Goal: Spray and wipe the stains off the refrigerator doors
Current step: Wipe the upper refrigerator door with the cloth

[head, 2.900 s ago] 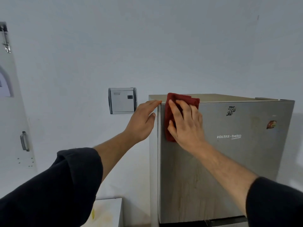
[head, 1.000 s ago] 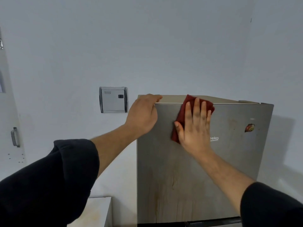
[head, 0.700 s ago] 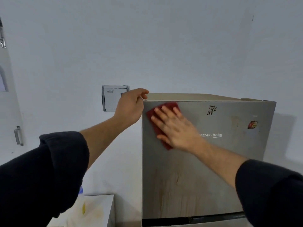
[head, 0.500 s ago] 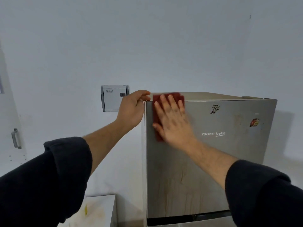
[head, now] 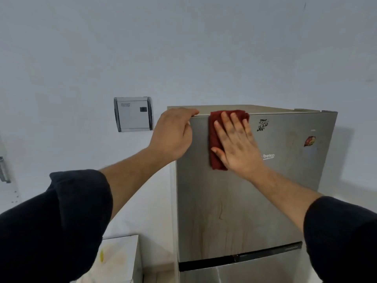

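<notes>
Refrigerator (head: pixel 234 201) doors shut, right hand (head: pixel 236 144) pressing cloth (head: pixel 212 135).

Your right hand (head: pixel 236 144) presses a red cloth (head: pixel 216 148) flat, fingers straight, against the upper refrigerator door (head: pixel 234 211) near its top edge. Your left hand (head: pixel 173 133) grips the door's top left corner, fingers curled over it. Brownish streaks run down the door below.

Dim, flat, bluish light on the wall (head: pixel 183 48). Soft shadow lies right of the refrigerator (head: pixel 234 201). Overall slightly soft; wide-angle bending at edges. Dark sleeves (head: pixel 51 231) lose detail.
</notes>
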